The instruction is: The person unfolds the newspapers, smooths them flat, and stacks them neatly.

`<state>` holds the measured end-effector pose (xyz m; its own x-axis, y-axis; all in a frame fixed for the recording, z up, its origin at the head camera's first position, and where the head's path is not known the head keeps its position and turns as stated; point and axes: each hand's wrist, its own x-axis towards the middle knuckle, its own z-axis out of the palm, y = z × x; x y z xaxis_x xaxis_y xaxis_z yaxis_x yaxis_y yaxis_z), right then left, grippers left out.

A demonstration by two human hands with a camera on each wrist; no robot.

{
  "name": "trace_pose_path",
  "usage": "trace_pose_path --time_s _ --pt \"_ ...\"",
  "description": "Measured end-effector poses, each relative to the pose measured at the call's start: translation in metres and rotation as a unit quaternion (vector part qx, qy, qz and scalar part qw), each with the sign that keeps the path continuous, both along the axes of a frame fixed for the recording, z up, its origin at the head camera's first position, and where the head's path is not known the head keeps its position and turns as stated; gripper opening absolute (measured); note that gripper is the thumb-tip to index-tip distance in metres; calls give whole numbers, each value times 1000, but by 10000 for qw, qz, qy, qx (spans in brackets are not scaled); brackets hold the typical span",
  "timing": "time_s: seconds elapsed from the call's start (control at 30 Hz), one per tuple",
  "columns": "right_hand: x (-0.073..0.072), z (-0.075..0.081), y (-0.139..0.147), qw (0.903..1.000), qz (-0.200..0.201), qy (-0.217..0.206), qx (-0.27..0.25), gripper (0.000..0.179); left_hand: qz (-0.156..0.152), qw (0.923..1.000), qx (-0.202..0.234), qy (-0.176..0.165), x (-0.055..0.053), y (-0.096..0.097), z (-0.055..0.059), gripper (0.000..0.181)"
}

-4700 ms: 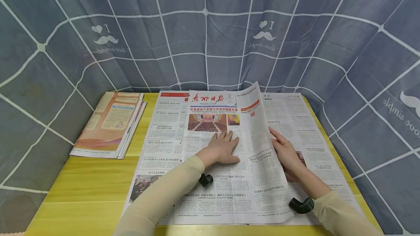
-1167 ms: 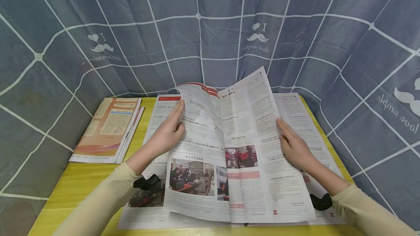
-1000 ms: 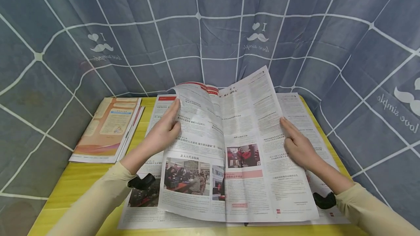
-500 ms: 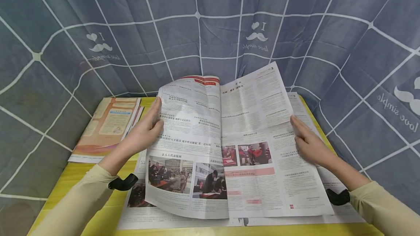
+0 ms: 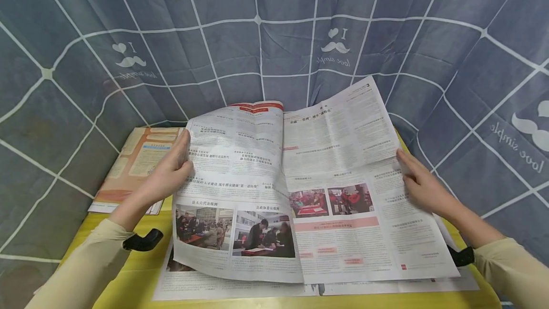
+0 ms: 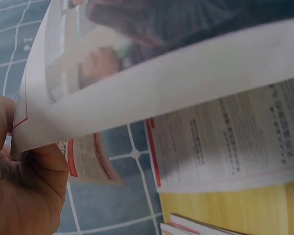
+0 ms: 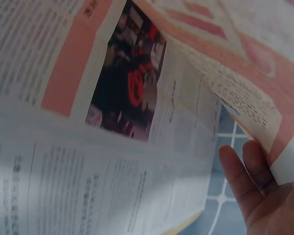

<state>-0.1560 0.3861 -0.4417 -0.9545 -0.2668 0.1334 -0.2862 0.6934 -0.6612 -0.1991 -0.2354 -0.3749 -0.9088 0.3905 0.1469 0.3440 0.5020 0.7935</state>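
An opened newspaper (image 5: 236, 175) spreads across the middle of the head view, its two pages lifted and slanting up on either side of a centre fold. My left hand (image 5: 169, 175) pinches the outer edge of the left page; in the left wrist view, that hand (image 6: 27, 191) has the page corner between thumb and fingers. At the outer edge of the right page, my right hand (image 5: 422, 185) grips the paper. Its fingers (image 7: 240, 178) show at the sheet's border in the right wrist view. Beneath lies another newspaper sheet (image 5: 201, 291), mostly covered.
A folded stack of printed papers (image 5: 135, 161) lies at the left on the yellow wood-grain table (image 5: 128, 275), partly behind my left forearm. A blue-grey curtain with white grid lines (image 5: 283, 42) surrounds the table at the back and sides.
Earlier my left hand rested flat on the front page. Now both hands hold the outer edges, and they have moved apart, spreading the newspaper wider open.
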Motion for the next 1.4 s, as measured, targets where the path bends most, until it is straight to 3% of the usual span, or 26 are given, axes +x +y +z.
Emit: trace_pose_path --time_s 0.23,0.53,0.87,1.07,1.27,1.4 --pt "4 -2 16 9994 -191 114 250 65 80 9997 -51 -211 -2 -19 -7 77" --pt "6 -6 27 9986 -335 -6 410 63 -31 9985 -22 -547 -5 -37 -21 78" --pt "5 -18 38 9975 -354 -121 599 64 -5 9948 -225 -988 -6 -46 -38 78" --pt "7 -26 43 9970 -318 -200 681 64 -76 9918 -89 -1275 -5 -49 -52 81" --pt "7 -32 45 9933 -371 -401 1015 67 -30 9899 -259 -1392 -5 -52 -66 84" --pt "6 -37 47 9930 -356 -586 958 69 -5 9892 -361 -1419 -6 -53 -74 84"
